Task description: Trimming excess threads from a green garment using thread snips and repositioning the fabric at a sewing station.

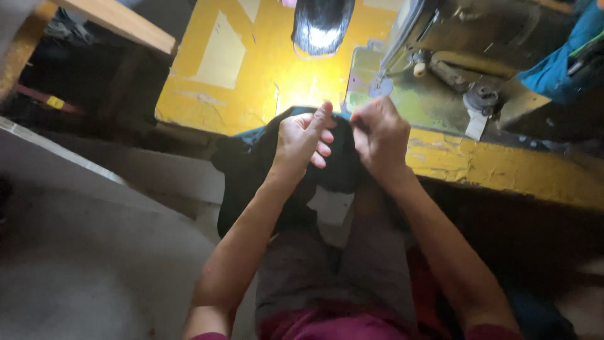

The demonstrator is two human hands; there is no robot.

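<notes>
Both my hands are up at the near edge of the yellow counter (251, 56), working a piece of dark cloth (251, 170). My left hand (303, 140) has its grip pinched on the top edge of the cloth, thumb sticking up and the other fingers curled in. My right hand (380, 135) is just beside it, nearly touching, fingers bunched tight on the same edge of cloth. The cloth hangs off the counter's near edge and drapes down onto my lap, over my grey trousers (340, 264). A bit of teal shows along its top edge, right where the light hits.

The sewing machine (465, 38) sits on the counter toward the far right, with its greenish metal bed (409, 101) just beyond my right hand. A lamp (321, 25) hangs over the counter's far edge and throws a bright patch on the yellow paint right above my hands. Some blue fabric (560, 63) is piled at the far right corner. The paint's pretty chipped along the near edge.
</notes>
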